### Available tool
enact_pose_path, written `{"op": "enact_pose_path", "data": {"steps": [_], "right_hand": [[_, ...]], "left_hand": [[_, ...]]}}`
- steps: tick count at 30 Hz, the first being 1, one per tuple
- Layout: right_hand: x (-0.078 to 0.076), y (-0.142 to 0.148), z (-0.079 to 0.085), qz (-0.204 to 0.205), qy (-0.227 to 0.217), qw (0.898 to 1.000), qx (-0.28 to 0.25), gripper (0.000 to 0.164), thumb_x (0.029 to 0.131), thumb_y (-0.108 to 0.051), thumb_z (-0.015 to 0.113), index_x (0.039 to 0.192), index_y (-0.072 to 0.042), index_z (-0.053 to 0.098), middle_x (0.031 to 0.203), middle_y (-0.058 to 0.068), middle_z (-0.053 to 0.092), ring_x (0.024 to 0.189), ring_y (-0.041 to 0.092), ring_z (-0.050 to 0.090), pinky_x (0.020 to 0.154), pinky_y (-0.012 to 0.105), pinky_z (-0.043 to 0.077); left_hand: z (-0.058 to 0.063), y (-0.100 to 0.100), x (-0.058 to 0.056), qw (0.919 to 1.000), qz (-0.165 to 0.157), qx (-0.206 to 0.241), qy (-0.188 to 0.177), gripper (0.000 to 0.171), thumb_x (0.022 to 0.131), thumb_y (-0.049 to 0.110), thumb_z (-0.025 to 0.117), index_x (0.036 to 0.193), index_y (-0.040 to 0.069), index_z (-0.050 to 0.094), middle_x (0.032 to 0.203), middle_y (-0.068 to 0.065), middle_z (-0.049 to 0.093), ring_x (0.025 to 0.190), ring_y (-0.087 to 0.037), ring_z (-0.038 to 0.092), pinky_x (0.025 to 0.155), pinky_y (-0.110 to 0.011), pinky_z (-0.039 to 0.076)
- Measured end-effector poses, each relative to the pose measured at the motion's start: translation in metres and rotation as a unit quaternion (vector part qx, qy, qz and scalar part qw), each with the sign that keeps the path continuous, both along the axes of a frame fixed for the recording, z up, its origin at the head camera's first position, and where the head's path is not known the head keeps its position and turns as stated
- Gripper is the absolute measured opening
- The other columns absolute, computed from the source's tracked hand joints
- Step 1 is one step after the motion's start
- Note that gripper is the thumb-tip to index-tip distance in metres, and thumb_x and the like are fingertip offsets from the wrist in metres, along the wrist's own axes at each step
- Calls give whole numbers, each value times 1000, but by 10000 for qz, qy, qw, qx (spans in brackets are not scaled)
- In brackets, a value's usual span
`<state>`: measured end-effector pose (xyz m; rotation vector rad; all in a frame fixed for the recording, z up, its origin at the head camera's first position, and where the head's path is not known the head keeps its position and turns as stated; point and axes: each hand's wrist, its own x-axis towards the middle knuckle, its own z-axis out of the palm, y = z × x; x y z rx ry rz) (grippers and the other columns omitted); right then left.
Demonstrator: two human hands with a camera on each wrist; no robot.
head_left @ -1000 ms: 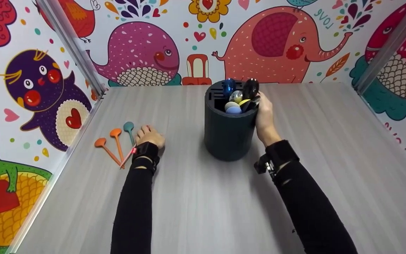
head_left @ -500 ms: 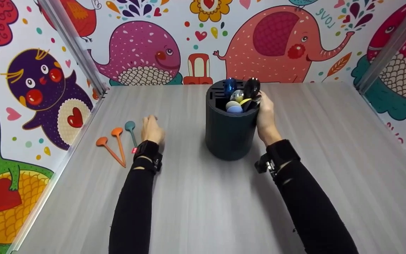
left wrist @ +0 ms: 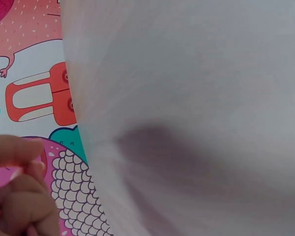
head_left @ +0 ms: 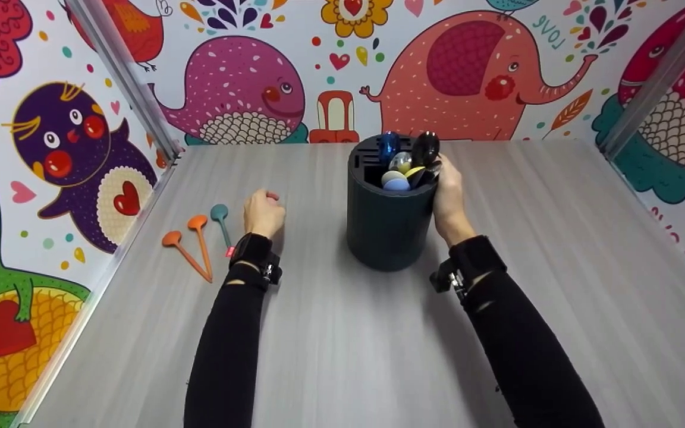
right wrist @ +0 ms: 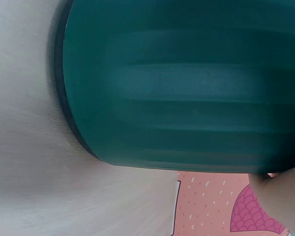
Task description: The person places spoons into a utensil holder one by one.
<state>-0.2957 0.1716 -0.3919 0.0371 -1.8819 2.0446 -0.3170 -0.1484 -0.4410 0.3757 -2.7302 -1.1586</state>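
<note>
In the head view my left hand [head_left: 264, 213] is curled above the table, right of the laid-out spoons. A small pink tip shows at its fingers, apparently part of a pink spoon whose handle is hidden; the left wrist view shows curled fingers [left wrist: 24, 196] but no clear spoon. My right hand [head_left: 451, 199] grips the right side of a dark green, round utensil holder [head_left: 387, 229], which stands upright. Several utensils stand in it: a blue one [head_left: 388, 147], a black one [head_left: 425, 148], a silver one and a light-blue round head [head_left: 396, 183].
Two orange spoons [head_left: 172, 239] and a teal spoon [head_left: 219, 212] lie on the grey table [head_left: 330, 345] at left. Walls with cartoon animals stand at the back and sides, joined by metal corner posts [head_left: 125, 77].
My left hand has risen and moved right and farther from me, away from the teal spoon. The pink handle seen under it earlier has left the table. The right hand stays on the holder.
</note>
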Motion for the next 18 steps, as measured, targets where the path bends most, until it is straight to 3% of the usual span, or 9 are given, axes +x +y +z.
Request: {"op": "enact_pose_path", "data": {"steps": [7, 10, 14, 18], "right_hand": [[1, 0, 0, 14, -15, 10000, 22, 42, 104, -25, 35, 122, 0, 63, 102, -7, 62, 101, 8, 54, 95, 23, 41], [1, 0, 0, 3, -56, 10000, 54, 43, 105, -26, 34, 125, 0, 62, 105, -5, 62, 103, 8, 53, 96, 22, 40], [0, 0, 0, 12, -64, 10000, 49, 43, 104, -25, 35, 124, 1, 62, 104, -4, 62, 102, 8, 53, 95, 23, 41], [0, 1, 0, 17, -29, 10000, 46, 42, 104, -25, 36, 124, 1, 63, 103, -6, 62, 101, 9, 54, 94, 23, 41]], "left_hand": [[2, 6, 0, 10000, 36, 22, -19, 28, 86, 19, 62, 109, 4, 62, 110, -16, 67, 106, -34, 62, 94, -46, 49], [5, 10, -1, 10000, 43, 13, -29, 25, 89, 28, 57, 99, 5, 60, 97, -11, 63, 94, -30, 61, 85, -43, 49], [13, 15, -1, 9999, 34, 142, 86, 27, 91, 29, 46, 70, 13, 42, 71, -2, 42, 67, -21, 41, 63, -35, 34], [24, 22, 0, 9985, -61, 447, 314, 33, 89, 28, 46, 62, 18, 30, 61, 3, 31, 59, -17, 28, 57, -32, 25]]}}
